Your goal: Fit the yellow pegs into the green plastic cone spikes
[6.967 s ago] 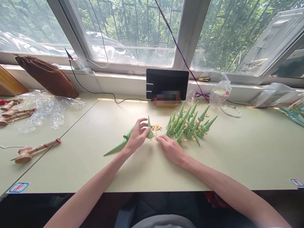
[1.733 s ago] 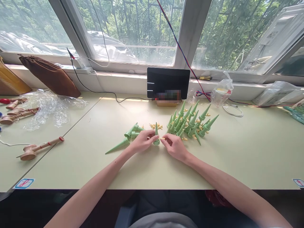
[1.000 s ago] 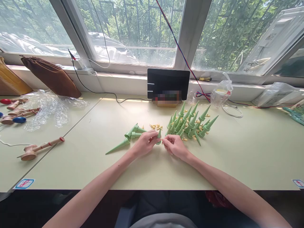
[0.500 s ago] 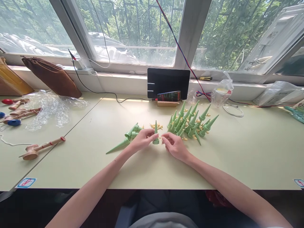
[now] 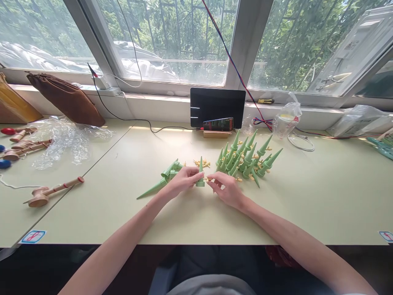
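My left hand (image 5: 186, 180) pinches a green plant-watering spike (image 5: 201, 164) between thumb and fingers. The spike stands upright, tip up, with its ribbed collar low near the tabletop. From the right, my right hand (image 5: 227, 189) grips a small yellow valve (image 5: 206, 179) in its fingertips, against the spike's side; whether the valve is seated cannot be seen. Beyond my hands lies a small pile of loose yellow valves (image 5: 202, 163). Several green spikes (image 5: 153, 188) lie beside my left hand, partly hidden by it. A cluster of green spikes with yellow valves (image 5: 245, 159) stands to the right.
A tablet (image 5: 217, 104) and a phone (image 5: 218, 124) on a small stand are at the back. Wooden kendamas (image 5: 39, 196) and crumpled clear plastic (image 5: 70, 139) lie on the left. A bagged cup (image 5: 287, 121) and a coiled cable (image 5: 301, 142) sit at back right.
The spike has shifted very slightly left with my left hand. My right fingertips have changed their hold on the yellow valve a little, and less of it shows.
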The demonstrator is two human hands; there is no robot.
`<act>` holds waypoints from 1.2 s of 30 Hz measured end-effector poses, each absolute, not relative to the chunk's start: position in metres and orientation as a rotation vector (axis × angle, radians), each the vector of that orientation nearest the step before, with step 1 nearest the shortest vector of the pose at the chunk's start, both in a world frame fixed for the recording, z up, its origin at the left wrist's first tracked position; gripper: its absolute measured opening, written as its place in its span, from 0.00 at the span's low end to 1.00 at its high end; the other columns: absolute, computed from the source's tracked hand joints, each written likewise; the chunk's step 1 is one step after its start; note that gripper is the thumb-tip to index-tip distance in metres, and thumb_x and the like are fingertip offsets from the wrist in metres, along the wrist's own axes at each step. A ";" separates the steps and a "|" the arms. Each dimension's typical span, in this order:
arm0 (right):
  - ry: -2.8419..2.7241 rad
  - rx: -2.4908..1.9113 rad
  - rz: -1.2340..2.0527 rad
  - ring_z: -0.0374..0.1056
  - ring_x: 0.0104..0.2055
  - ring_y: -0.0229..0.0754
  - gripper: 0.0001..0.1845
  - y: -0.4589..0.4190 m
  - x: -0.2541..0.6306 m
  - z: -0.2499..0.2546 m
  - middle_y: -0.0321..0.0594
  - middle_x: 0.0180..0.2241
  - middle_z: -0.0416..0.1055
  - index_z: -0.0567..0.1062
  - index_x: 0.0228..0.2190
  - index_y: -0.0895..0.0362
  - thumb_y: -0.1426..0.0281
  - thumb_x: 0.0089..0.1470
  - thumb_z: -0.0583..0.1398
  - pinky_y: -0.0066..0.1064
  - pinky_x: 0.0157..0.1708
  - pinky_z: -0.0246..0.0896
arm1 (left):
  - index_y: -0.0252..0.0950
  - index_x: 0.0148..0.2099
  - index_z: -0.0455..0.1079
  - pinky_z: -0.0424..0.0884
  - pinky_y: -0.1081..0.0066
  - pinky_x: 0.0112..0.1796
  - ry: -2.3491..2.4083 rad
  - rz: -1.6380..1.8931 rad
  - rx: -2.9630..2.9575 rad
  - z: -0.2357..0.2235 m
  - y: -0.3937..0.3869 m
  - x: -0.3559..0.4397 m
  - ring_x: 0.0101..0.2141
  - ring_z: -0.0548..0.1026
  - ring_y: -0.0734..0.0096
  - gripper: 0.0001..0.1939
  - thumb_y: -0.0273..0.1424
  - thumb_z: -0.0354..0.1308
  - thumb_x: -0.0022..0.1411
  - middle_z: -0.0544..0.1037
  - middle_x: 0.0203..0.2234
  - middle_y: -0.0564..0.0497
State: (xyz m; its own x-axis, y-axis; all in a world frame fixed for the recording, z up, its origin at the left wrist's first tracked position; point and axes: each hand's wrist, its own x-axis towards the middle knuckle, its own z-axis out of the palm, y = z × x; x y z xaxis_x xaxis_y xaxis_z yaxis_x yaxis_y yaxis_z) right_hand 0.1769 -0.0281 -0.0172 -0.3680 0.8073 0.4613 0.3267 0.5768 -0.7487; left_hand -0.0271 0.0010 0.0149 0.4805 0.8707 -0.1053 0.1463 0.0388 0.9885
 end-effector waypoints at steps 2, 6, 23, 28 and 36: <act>-1.968 -0.906 0.683 0.66 0.26 0.38 0.12 -0.027 0.178 -0.019 0.41 0.32 0.72 0.76 0.38 0.54 0.63 0.64 0.55 0.31 0.28 0.64 | 0.34 0.25 0.59 0.49 0.77 0.20 0.939 0.690 1.462 0.015 0.000 -0.027 0.21 0.53 0.81 0.24 0.47 0.61 0.59 0.53 0.20 0.58; -1.982 -0.874 0.675 0.64 0.24 0.37 0.13 -0.027 0.179 -0.022 0.40 0.29 0.72 0.76 0.34 0.54 0.63 0.65 0.54 0.31 0.28 0.62 | 0.34 0.25 0.58 0.49 0.77 0.20 0.945 0.651 1.475 0.013 -0.001 -0.026 0.21 0.52 0.80 0.24 0.47 0.60 0.59 0.52 0.21 0.58; -1.698 -0.980 1.210 0.61 0.14 0.35 0.16 -0.030 0.176 -0.020 0.31 0.14 0.64 0.73 0.24 0.56 0.58 0.56 0.63 0.28 0.17 0.56 | 0.34 0.25 0.60 0.52 0.75 0.24 0.880 0.686 1.906 0.007 0.000 -0.029 0.24 0.55 0.77 0.19 0.38 0.54 0.65 0.56 0.21 0.56; -1.575 -0.992 1.373 0.62 0.14 0.33 0.16 -0.029 0.176 -0.018 0.34 0.19 0.70 0.73 0.24 0.57 0.58 0.53 0.64 0.26 0.14 0.54 | 0.34 0.27 0.61 0.53 0.74 0.24 0.884 0.693 1.923 0.003 0.000 -0.029 0.25 0.55 0.76 0.17 0.38 0.53 0.66 0.58 0.22 0.55; -1.428 -0.964 1.565 0.61 0.14 0.31 0.16 -0.028 0.178 -0.010 0.34 0.20 0.71 0.73 0.24 0.59 0.59 0.50 0.66 0.23 0.12 0.52 | 0.35 0.25 0.54 0.57 0.75 0.25 0.889 0.765 2.047 0.005 -0.002 -0.026 0.26 0.58 0.75 0.18 0.33 0.54 0.65 0.59 0.24 0.54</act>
State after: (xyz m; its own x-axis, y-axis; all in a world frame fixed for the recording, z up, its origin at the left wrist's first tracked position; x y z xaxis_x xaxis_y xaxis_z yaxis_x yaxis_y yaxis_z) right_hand 0.1776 -0.0281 -0.0100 -0.3977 0.9172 -0.0236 -0.0604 -0.0518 -0.9968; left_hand -0.0265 -0.0020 0.0049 0.5775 0.7875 0.2153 0.3307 -0.4667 0.8202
